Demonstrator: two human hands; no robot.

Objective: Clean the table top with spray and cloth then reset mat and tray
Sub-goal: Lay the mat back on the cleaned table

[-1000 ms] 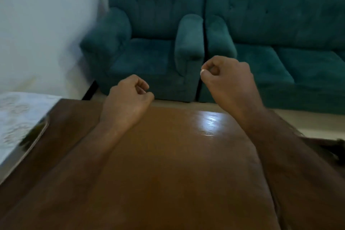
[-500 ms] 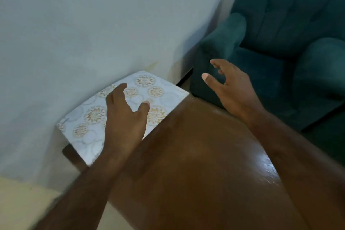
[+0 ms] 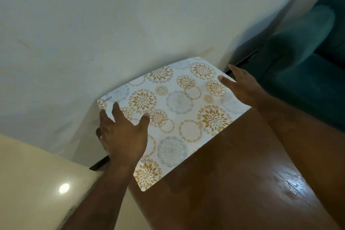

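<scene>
Resetting the mat (image 3: 179, 99) seems the step in hand: it lies on the far-left corner of the table (image 3: 233, 173), with the left hand (image 3: 123, 136) and right hand (image 3: 240, 84) spread empty above it, needing a grip on its edges next.

The light is dim and warm. A lamp shows as a small round bright spot on the glossy floor (image 3: 28, 173) at lower left, and a whitish glare patch smears across the polished table top (image 3: 233, 183) beside my right forearm. The wall (image 3: 93, 15) is evenly lit, with soft grey shadow under the mat (image 3: 179, 102) and beside the sofa (image 3: 298, 65). The mat's pattern reads sharp; the sofa is dark and soft. The wide lens tilts and stretches the edges.
</scene>
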